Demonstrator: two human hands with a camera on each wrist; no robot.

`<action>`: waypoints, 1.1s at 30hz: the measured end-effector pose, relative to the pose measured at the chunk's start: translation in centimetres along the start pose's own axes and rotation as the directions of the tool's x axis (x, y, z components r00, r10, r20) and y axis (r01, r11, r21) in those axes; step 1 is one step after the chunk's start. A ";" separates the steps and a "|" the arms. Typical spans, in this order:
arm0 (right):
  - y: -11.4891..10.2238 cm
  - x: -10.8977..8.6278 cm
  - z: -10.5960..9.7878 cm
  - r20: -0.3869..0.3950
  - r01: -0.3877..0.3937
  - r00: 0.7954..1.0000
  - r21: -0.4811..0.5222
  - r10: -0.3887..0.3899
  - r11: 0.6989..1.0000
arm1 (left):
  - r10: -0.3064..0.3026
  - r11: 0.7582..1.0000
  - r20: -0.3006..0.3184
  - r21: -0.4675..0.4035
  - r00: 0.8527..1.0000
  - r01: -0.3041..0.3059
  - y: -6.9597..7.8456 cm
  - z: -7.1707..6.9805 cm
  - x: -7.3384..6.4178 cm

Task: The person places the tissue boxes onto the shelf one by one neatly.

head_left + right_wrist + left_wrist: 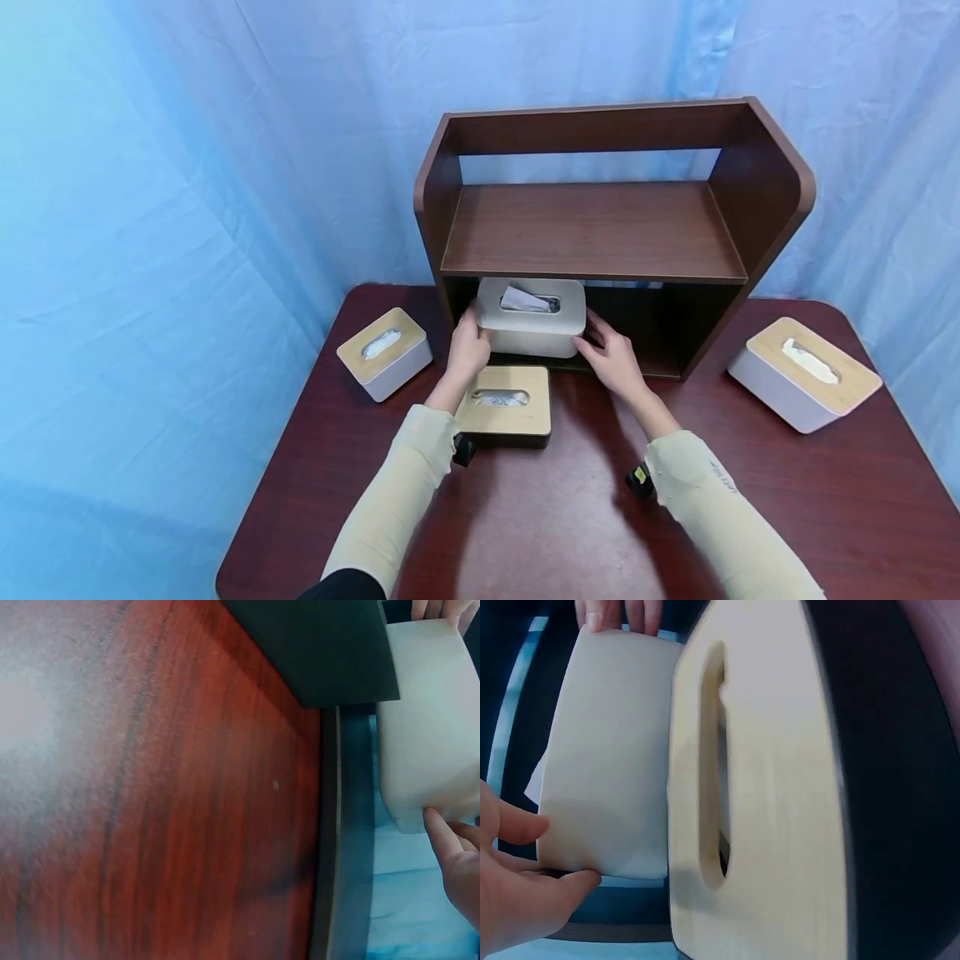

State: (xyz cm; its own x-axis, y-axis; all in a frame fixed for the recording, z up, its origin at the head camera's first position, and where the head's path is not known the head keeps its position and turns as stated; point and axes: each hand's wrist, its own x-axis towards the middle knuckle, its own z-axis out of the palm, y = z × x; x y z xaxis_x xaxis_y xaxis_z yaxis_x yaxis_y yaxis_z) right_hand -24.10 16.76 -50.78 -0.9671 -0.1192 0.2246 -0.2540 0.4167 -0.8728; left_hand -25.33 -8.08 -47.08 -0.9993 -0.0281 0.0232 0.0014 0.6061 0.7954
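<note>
A pale grey tissue box (536, 340) with a tissue poking from its top slot is held between both hands at the mouth of the shelf's lower compartment. My left hand (468, 346) grips its left end; in the left wrist view the thumb and fingers (525, 825) lie on that end. At the opposite end, my right hand (611, 354) grips it, with a thumb on the front corner, as the right wrist view also shows (457, 855). Just in front sits a black tissue box with a wooden lid (525, 421), close to my left wrist.
A dark brown two-tier shelf (592, 229) stands at the table's back. A white tissue box with a wooden lid (384, 354) lies to its left, and a similar, larger-looking box (806, 375) to its right. Blue curtains (225, 208) hang behind the reddish-brown table (562, 533).
</note>
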 end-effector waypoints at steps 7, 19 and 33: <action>1.7 0.1 1.3 0.004 -0.030 1.000 0.053 0.030 0.998 | -0.011 0.990 0.020 0.139 1.000 0.009 -0.4 0.1 0.2; 2.5 0.0 2.1 0.032 -0.092 0.995 0.081 0.089 0.992 | -0.042 0.952 0.051 0.306 0.998 0.024 -0.4 0.7 0.5; 2.0 0.4 2.5 0.074 -0.132 0.989 0.056 0.128 0.990 | -0.028 0.908 -0.001 0.417 1.000 0.026 -0.1 1.2 0.8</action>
State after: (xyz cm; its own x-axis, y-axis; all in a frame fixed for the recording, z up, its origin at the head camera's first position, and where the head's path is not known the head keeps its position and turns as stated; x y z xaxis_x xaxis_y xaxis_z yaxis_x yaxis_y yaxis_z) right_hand -25.00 15.29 -53.48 -0.9882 -0.1315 0.0782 -0.1229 0.3777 -0.9177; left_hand -26.20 -7.14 -47.85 -0.9990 -0.0457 0.0013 -0.0397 0.8815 0.4705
